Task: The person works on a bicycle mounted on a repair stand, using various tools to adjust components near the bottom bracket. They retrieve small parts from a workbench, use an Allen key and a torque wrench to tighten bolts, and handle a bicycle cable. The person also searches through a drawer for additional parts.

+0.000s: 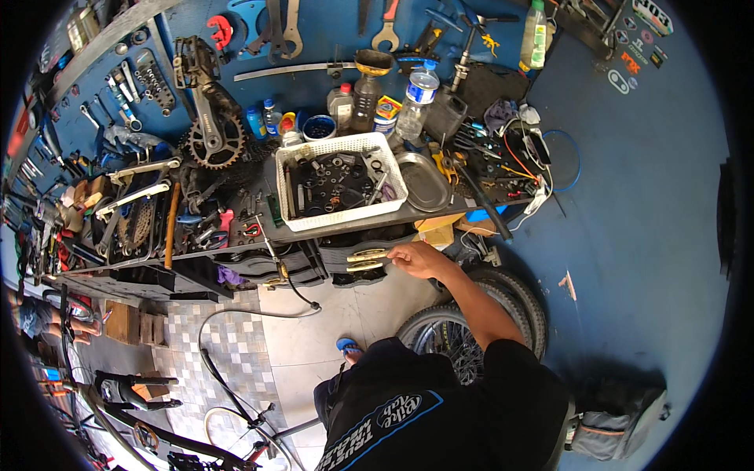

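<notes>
My right hand (416,259) reaches out at the front of the workbench, its fingers curled together beside the right end of a gold drawer handle (367,255). What lies between the fingertips, if anything, is too small to make out. The handle belongs to a dark drawer (338,256) under the benchtop. Above it, on the bench, sits a white plastic basket (343,220) full of small metal parts. An oval metal tray (425,182) is to the basket's right. My left hand does not show.
A crankset (212,145), bottles and hand tools crowd the bench. Bicycle wheels (514,302) lean beneath my right arm. A bicycle frame (118,424) stands at lower left, and a black cable housing (259,312) hangs near the drawers. A grey bag (616,428) is at lower right.
</notes>
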Available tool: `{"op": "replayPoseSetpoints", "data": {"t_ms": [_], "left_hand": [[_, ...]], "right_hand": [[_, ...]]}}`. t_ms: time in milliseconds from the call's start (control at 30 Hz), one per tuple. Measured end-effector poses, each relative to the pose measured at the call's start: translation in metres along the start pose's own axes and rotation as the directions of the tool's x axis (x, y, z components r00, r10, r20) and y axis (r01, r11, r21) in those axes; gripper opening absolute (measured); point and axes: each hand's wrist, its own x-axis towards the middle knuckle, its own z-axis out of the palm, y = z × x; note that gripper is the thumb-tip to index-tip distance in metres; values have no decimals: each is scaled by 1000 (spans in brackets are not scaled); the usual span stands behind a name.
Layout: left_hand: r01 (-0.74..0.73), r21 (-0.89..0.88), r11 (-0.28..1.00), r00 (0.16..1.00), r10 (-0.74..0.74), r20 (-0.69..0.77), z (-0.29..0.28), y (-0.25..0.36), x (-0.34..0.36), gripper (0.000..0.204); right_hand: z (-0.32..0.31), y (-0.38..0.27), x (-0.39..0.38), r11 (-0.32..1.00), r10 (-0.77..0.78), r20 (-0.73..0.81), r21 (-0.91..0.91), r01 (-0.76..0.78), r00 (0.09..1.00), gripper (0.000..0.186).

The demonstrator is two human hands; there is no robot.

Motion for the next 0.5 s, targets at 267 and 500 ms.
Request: {"op": "replayPoseSetpoints", "data": {"t_ms": [267,500], "left_hand": [[-39,10,999,999,39,23,6,22,1,129],[-50,11,999,998,50,31,12,34,2,132]], "right_hand": [[-20,27,-12,992,98,-121,86,-88,988,27],[-40,45,-15,983,184,-251,33,-182,950,27]]}}
